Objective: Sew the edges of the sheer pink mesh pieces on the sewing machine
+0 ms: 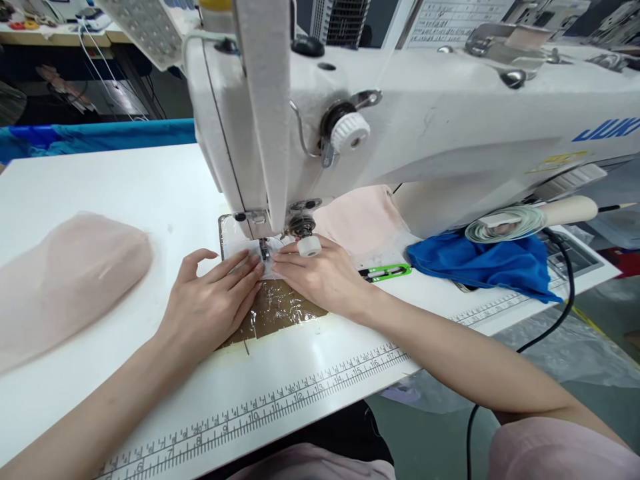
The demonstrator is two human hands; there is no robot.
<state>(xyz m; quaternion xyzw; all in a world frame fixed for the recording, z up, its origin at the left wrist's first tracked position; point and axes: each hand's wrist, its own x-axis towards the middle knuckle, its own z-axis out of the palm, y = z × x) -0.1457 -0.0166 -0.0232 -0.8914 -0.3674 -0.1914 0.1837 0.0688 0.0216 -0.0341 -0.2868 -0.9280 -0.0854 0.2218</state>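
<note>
My left hand (213, 293) lies flat on a pale piece of fabric (241, 257), fingers stretched toward the presser foot (264, 249) of the white sewing machine (425, 120). Across from it, my right hand (320, 275) rests on the same fabric just right of the foot, its fingers extended and pressing down. Part of the cloth is hidden under both hands and the machine head. Beneath my hands is a brown plate (283, 308) covered in clear film. Behind my right hand, light pink fabric (363, 220) spreads under the machine arm.
Sheer pink fabric (75, 280) lies at the left of the white table (165, 173). To the right are a green thread snipper (387, 272), a blue cloth (490, 263) and a coiled pale tape (505, 223). A printed ruler (280, 400) runs along the front edge; a black cable (563, 313) hangs at right.
</note>
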